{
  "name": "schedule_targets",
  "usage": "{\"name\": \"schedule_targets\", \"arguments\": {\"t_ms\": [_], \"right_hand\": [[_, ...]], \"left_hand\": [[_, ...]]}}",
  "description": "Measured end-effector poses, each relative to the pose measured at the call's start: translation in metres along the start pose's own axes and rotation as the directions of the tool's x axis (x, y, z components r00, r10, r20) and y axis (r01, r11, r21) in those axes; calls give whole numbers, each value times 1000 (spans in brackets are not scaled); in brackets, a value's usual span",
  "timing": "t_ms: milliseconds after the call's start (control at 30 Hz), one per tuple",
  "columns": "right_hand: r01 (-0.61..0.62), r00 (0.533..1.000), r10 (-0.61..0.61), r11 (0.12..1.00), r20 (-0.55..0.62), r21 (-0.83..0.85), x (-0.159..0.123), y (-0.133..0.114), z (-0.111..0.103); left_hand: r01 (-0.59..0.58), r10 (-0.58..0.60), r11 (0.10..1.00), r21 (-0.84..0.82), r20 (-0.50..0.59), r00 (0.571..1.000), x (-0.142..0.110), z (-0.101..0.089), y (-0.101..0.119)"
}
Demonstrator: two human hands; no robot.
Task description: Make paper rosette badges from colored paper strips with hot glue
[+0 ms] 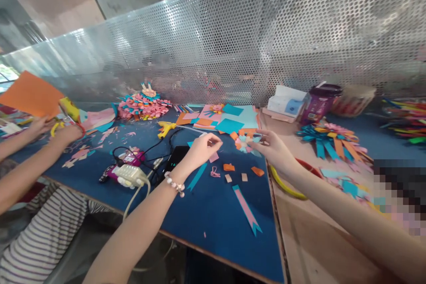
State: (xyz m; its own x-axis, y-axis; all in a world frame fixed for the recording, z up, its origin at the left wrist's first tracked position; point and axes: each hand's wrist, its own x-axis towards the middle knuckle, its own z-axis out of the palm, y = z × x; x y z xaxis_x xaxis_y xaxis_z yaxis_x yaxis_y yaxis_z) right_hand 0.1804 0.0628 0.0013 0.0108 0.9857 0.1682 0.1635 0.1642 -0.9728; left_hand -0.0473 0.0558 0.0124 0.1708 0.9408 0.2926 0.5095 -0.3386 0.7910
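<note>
My left hand is over the blue table, its thumb and fingertips curled together in a pinch; what lies between them, if anything, is too small to make out. To its right, my right hand reaches in with thumb and fingers apart, at the edge of a multicoloured paper flower. Below the hands lie orange paper pieces, small beige paper squares and a pink paper loop. Nearer me is a pink and blue paper ribbon with a notched end. A plain blue strip lies beside my left wrist.
A yellow glue gun, a phone and a power strip with cables are left. Paper sheets lie behind. A purple cup and yellow ring are right. Another person's hands hold scissors and orange paper.
</note>
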Motion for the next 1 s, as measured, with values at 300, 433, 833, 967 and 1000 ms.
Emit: {"name": "schedule_targets", "arguments": {"t_ms": [300,433,833,967,1000], "right_hand": [[-19,998,28,989,59,-147,7,8,-4],[-11,996,27,982,83,-191,8,12,-3],[-5,988,41,972,149,-236,10,20,-2],[0,991,38,960,129,-280,9,25,1],[5,992,33,957,125,-291,8,26,2]], "left_hand": [[-211,129,960,184,379,916,-5,-4,-1],[-286,178,939,192,439,881,-7,3,-1],[-78,7,966,245,279,960,-5,4,-6],[-134,70,960,246,250,966,-4,10,-9],[-146,84,960,238,252,964,-4,11,-10]]}}
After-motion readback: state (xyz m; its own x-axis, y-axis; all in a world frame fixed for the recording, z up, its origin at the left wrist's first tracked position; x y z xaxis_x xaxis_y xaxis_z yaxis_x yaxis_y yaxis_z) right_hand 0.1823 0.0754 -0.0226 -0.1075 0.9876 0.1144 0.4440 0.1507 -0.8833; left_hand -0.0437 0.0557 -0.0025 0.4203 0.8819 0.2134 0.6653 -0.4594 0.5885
